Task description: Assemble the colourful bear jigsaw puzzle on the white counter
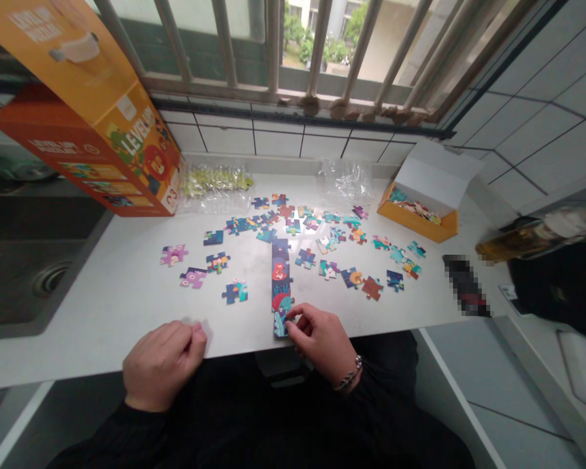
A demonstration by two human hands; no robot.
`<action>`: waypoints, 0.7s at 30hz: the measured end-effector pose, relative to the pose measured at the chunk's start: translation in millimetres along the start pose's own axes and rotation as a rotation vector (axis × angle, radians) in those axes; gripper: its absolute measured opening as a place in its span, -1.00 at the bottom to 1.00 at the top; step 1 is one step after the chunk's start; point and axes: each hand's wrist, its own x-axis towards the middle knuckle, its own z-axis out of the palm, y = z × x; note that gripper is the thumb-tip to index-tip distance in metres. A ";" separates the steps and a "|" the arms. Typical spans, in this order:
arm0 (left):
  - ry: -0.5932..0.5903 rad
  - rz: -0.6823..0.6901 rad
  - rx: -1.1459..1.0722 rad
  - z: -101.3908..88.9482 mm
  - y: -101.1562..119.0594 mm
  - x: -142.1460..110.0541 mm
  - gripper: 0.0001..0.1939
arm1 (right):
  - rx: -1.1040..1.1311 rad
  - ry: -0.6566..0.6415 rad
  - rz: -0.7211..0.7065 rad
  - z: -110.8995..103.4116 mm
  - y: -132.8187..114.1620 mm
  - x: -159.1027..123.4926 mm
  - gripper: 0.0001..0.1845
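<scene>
A column of joined jigsaw pieces runs from the middle of the white counter down to its front edge. My right hand pinches the lowest piece of that column with its fingertips. My left hand rests curled at the counter's front edge, fingers closed, and what it holds, if anything, is hidden. Several loose colourful pieces lie scattered across the counter beyond both hands.
A tall orange puzzle box leans at the back left. An open orange box with more pieces sits at the back right, next to clear plastic bags. A sink lies to the left. A dark flat object lies at the right.
</scene>
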 end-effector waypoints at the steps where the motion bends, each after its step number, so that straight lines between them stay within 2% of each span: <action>1: -0.003 -0.002 0.003 -0.1 -0.1 -0.3 -0.57 | -0.005 0.000 -0.001 0.0 0.4 0.1 -0.87; 16: -0.002 -0.006 0.008 -0.5 -0.6 -0.6 -0.57 | -0.128 0.001 -0.092 1.3 -2.5 1.9 -0.79; 21: -0.001 -0.003 0.001 -0.8 0.0 -0.5 -0.56 | -0.132 -0.037 -0.183 -1.8 4.8 2.9 -0.66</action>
